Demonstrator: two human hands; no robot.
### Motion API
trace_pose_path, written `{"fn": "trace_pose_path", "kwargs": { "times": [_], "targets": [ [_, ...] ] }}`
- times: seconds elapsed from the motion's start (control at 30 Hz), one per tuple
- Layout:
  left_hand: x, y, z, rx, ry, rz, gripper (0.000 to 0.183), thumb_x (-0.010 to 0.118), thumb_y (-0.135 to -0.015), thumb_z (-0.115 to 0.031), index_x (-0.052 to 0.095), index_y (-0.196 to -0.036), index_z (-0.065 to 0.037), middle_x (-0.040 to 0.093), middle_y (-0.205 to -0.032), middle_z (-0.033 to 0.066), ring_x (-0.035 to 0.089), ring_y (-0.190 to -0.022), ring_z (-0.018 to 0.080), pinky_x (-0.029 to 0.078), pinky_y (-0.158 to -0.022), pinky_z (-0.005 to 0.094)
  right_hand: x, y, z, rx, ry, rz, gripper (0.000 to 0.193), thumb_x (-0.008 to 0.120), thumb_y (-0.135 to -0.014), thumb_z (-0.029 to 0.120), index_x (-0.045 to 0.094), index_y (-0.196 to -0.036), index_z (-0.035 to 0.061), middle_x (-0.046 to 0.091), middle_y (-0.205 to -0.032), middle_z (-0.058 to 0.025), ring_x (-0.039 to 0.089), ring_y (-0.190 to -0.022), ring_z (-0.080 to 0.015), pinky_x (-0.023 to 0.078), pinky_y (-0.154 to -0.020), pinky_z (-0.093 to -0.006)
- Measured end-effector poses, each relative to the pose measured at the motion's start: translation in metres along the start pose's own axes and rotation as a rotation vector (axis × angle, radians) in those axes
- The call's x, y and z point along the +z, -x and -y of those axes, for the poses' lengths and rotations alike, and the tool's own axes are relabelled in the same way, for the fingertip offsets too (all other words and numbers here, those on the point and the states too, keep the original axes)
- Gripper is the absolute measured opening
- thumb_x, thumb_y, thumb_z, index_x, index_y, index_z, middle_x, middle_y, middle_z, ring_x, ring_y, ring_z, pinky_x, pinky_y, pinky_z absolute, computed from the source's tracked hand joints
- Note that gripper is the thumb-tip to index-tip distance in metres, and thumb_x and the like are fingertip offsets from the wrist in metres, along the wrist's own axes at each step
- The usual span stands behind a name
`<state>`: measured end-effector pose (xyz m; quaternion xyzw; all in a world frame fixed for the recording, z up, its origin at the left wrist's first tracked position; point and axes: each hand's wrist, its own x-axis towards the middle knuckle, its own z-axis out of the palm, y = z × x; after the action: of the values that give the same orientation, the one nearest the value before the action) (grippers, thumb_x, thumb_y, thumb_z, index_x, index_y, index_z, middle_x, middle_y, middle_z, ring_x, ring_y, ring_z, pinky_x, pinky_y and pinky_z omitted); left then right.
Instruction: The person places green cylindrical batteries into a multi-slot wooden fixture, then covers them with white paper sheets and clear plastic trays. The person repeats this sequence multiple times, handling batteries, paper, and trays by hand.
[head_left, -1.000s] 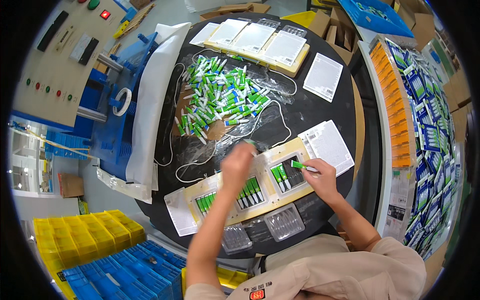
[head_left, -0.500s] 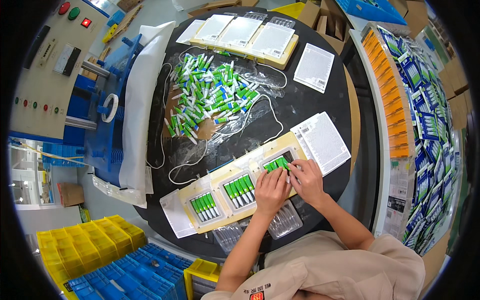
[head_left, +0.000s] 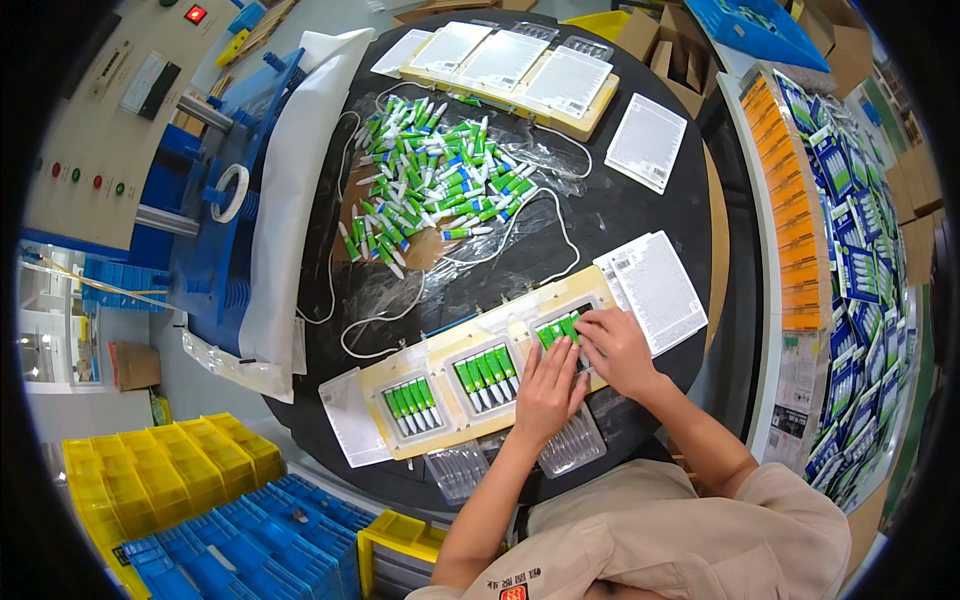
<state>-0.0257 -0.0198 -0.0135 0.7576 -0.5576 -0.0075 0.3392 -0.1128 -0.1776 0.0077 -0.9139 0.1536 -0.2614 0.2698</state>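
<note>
A cream jig (head_left: 440,350) with three tray pockets lies aslant near the front of the round black table. Small green-and-white tubes (head_left: 408,402) fill the left pocket side by side, and another row of tubes (head_left: 486,376) sits in the middle one. Over the right pocket, my left hand (head_left: 547,392) lies with fingers stretched flat across the lower part of its tubes (head_left: 556,330). My right hand (head_left: 622,350) pinches at the rightmost tube there, its fingertips on the tube's upper end. Both hands partly hide that pocket.
Beyond the jig is a heap of loose tubes (head_left: 440,180) with a white cord (head_left: 560,230). A second jig (head_left: 510,90) bears printed white cards. More cards (head_left: 655,290) and clear blister trays (head_left: 572,445) lie beside the near jig. A machine (head_left: 110,130) stands left, packed goods (head_left: 850,230) right.
My left hand's fingers have straightened and now lie flatter over the right pocket. The right hand stays at its upper right corner. The whole view has shifted slightly.
</note>
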Motion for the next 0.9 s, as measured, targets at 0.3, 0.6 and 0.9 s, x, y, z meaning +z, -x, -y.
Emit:
{"fn": "trace_pose_path", "kwargs": {
  "times": [0.3, 0.6, 0.9],
  "targets": [
    [-0.006, 0.012, 0.003, -0.057, -0.218, -0.003, 0.041, 0.068, -0.095, -0.021, 0.064, -0.128, 0.002, 0.062, -0.139, 0.0150, 0.054, -0.135, 0.0284, 0.034, -0.118, 0.0530, 0.044, -0.149, -0.041, -0.075, -0.053, 0.025, 0.016, 0.072, -0.084, 0.006, 0.073, -0.099, 0.0042, 0.069, -0.102, -0.0128, 0.066, -0.098, -0.0331, 0.054, -0.084, -0.0413],
    [-0.010, 0.017, -0.002, -0.085, -0.164, 0.066, 0.048, 0.068, -0.096, -0.022, 0.058, -0.138, -0.002, 0.055, -0.148, 0.0141, 0.049, -0.141, 0.0291, 0.028, -0.120, 0.0560, 0.128, -0.196, -0.036, -0.117, 0.085, 0.263, 0.011, 0.072, -0.085, 0.012, 0.069, -0.089, 0.0029, 0.063, -0.097, -0.0117, 0.063, -0.099, -0.0328, 0.053, -0.082, -0.0444],
    [-0.001, -0.009, -0.019, 0.075, -0.177, 0.230, 0.062, 0.059, -0.098, -0.041, 0.048, -0.150, -0.010, 0.038, -0.162, 0.0056, 0.032, -0.151, 0.0259, 0.019, -0.124, 0.0564, -0.027, -0.060, -0.026, 0.084, -0.099, -0.124, 0.022, 0.076, -0.082, 0.002, 0.075, -0.103, 0.0013, 0.068, -0.087, -0.0113, 0.063, -0.081, -0.0263, 0.051, -0.071, -0.0360]
  ]
}}
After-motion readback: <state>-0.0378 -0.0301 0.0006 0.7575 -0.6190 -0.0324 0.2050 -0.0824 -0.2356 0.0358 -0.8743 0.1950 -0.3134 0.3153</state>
